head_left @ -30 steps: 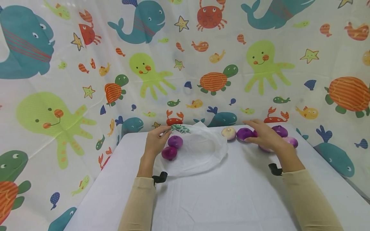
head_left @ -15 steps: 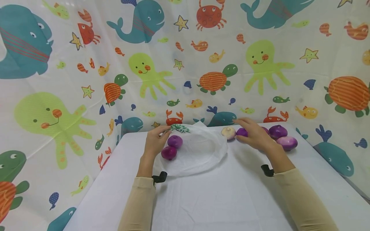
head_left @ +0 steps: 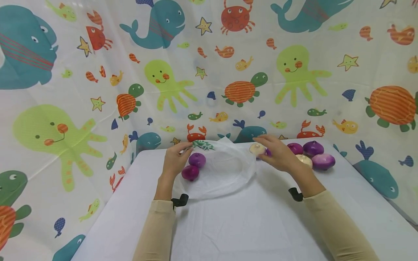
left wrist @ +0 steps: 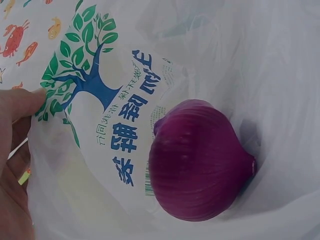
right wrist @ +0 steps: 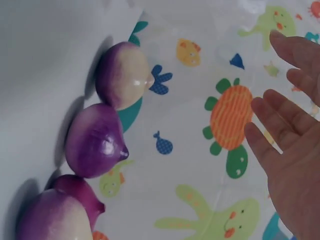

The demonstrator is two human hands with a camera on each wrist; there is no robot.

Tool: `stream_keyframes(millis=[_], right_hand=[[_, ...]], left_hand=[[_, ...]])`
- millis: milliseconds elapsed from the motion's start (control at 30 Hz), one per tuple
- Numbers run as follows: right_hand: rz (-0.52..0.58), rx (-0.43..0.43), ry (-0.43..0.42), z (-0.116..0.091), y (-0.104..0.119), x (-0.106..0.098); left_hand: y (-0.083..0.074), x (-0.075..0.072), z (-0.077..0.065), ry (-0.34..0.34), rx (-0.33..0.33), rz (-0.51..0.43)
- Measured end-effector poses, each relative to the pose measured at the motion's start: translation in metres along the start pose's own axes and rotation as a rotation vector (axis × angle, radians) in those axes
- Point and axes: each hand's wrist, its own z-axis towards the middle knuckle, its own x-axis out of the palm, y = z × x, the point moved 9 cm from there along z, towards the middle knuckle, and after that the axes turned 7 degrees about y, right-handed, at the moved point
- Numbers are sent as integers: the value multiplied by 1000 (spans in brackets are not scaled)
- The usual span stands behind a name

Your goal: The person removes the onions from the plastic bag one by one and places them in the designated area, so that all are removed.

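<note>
My left hand (head_left: 176,159) pinches the rim of a white plastic bag (head_left: 225,185) printed with a green-leaved tree; in the left wrist view the thumb (left wrist: 25,104) presses on its edge. Inside the bag lie a purple onion (head_left: 197,160) and a magenta onion (head_left: 190,173). The left wrist view shows one onion (left wrist: 200,160) large, mostly covering the other. My right hand (head_left: 277,154) hovers by a pale onion (head_left: 257,149), fingers spread and holding nothing. Behind its fingers a purple onion is mostly hidden. In the right wrist view the palm (right wrist: 295,165) is bare.
Right of my right hand sits a cluster of onions: a magenta one (head_left: 295,148), a dark purple one (head_left: 313,148), a pale purple one (head_left: 323,161) and a whitish one (head_left: 304,160). A white cloth covers the table (head_left: 241,228); a sea-animal curtain (head_left: 209,101) hangs behind.
My right hand has moved left, from above the onion cluster to beside the pale onion, uncovering more of the cluster. The left hand, the bag and its two onions stay in place.
</note>
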Motion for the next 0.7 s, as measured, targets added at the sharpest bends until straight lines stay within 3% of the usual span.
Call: stream_keyframes(millis=[233,500,700], right_hand=[[2,-8,25,8,15,11],[-31,-105,28,15,38,25],[-40,-113,75,20,49,40]], left_hand=[[0,1,0,-1,7,14],[2,2,1,-6,18,7],[2,2,0,-6,20,13]])
